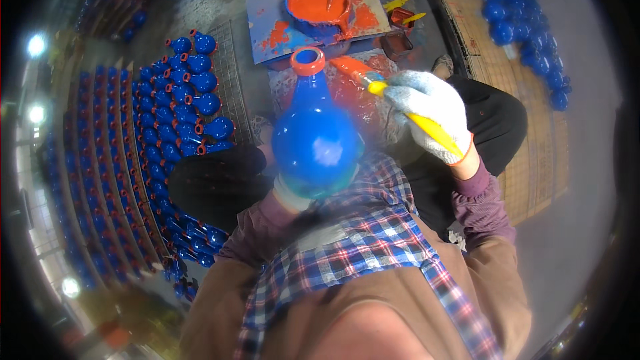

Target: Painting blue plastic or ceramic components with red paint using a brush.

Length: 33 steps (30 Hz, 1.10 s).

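A glossy blue gourd-shaped vase (313, 137) with an orange-painted rim is held upright in front of my chest. My left hand (291, 195), gloved, grips its base from below and is mostly hidden by the vase. My right hand (430, 113), in a white knit glove, holds a yellow-handled paintbrush (387, 93) whose orange-loaded bristles sit just right of the vase's neck. A blue bowl of orange paint (319, 1) with a stick in it stands on a paint-stained board (267, 20) beyond the vase.
Several blue vases with orange rims (190, 93) lie in rows on the floor at left, beside a wire rack (230, 73). More blue pieces (513, 7) pile up at upper right by a wooden pallet (513, 93). Small paint-stained containers (400, 30) sit near the board.
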Each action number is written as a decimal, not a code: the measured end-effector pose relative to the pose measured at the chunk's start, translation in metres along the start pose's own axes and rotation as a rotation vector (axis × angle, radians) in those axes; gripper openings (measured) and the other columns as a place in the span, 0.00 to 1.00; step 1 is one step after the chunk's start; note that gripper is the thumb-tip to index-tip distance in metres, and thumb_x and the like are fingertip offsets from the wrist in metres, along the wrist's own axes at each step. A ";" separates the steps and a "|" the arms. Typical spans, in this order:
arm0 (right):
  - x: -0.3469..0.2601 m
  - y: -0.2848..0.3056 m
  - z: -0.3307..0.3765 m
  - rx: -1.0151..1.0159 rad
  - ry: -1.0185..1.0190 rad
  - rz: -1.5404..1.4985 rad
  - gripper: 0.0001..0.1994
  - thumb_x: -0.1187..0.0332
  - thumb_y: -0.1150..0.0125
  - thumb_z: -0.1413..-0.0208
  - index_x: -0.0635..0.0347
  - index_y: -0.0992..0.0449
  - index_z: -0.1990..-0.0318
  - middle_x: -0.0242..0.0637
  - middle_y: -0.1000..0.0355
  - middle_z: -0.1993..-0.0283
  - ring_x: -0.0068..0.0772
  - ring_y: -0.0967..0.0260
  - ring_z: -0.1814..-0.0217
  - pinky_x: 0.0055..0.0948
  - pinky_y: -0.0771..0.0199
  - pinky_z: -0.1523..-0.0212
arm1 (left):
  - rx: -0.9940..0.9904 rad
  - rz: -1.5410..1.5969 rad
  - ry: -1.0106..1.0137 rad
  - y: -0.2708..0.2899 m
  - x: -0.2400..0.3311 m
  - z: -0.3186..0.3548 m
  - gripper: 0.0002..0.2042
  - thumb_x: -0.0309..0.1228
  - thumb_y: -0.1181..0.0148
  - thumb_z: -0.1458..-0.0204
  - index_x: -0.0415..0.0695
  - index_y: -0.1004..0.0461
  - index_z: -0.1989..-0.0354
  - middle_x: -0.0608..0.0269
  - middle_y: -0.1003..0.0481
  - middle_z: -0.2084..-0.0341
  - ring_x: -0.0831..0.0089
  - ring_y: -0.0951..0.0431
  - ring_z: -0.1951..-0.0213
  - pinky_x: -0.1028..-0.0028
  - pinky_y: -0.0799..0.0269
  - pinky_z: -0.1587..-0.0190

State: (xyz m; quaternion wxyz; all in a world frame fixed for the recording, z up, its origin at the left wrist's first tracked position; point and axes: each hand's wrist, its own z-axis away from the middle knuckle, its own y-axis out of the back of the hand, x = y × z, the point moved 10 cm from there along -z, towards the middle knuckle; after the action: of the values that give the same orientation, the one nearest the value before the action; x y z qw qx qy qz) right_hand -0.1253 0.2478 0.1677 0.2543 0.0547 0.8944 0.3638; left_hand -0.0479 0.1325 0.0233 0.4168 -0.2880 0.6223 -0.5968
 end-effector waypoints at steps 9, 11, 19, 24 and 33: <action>0.030 0.009 0.034 0.557 -0.544 -0.631 0.13 0.82 0.48 0.41 0.64 0.29 0.49 0.37 0.30 0.51 0.29 0.30 0.48 0.26 0.29 0.46 | 0.176 -0.263 -0.049 0.025 0.037 0.011 0.35 0.56 0.45 0.45 0.43 0.39 0.36 0.40 0.31 0.45 0.44 0.27 0.46 0.50 0.24 0.50; 0.026 0.004 0.034 0.583 -0.567 -0.597 0.12 0.82 0.47 0.41 0.64 0.29 0.50 0.37 0.29 0.52 0.28 0.29 0.49 0.26 0.29 0.47 | 0.276 -0.315 -0.131 0.027 0.049 0.016 0.35 0.55 0.42 0.46 0.43 0.39 0.36 0.43 0.30 0.45 0.47 0.27 0.45 0.47 0.27 0.45; 0.001 0.003 0.005 0.516 -0.228 -0.248 0.13 0.81 0.39 0.48 0.66 0.24 0.54 0.43 0.25 0.59 0.40 0.26 0.57 0.32 0.26 0.55 | 0.415 -0.695 -0.164 0.015 0.053 0.015 0.33 0.46 0.39 0.45 0.44 0.40 0.35 0.49 0.29 0.44 0.52 0.27 0.44 0.48 0.30 0.42; -0.025 0.003 -0.008 0.321 -0.081 -0.066 0.11 0.78 0.38 0.48 0.63 0.22 0.56 0.40 0.24 0.63 0.38 0.25 0.62 0.30 0.26 0.60 | 0.395 -0.620 -0.173 0.023 0.055 0.015 0.32 0.47 0.40 0.45 0.44 0.39 0.35 0.50 0.29 0.44 0.54 0.26 0.45 0.49 0.28 0.43; 0.001 0.020 0.012 0.366 -0.140 -0.226 0.13 0.79 0.37 0.49 0.62 0.22 0.55 0.44 0.24 0.57 0.46 0.26 0.54 0.35 0.26 0.52 | 0.215 -0.352 -0.117 0.010 0.050 0.012 0.25 0.47 0.49 0.40 0.40 0.31 0.43 0.53 0.25 0.50 0.59 0.25 0.48 0.59 0.29 0.44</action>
State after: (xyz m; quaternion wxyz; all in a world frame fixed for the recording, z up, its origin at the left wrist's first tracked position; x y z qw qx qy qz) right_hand -0.1223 0.2700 0.1732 0.3407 0.0247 0.9261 0.1600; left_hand -0.0604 0.0851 0.0057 0.3700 -0.3803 0.4697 -0.7055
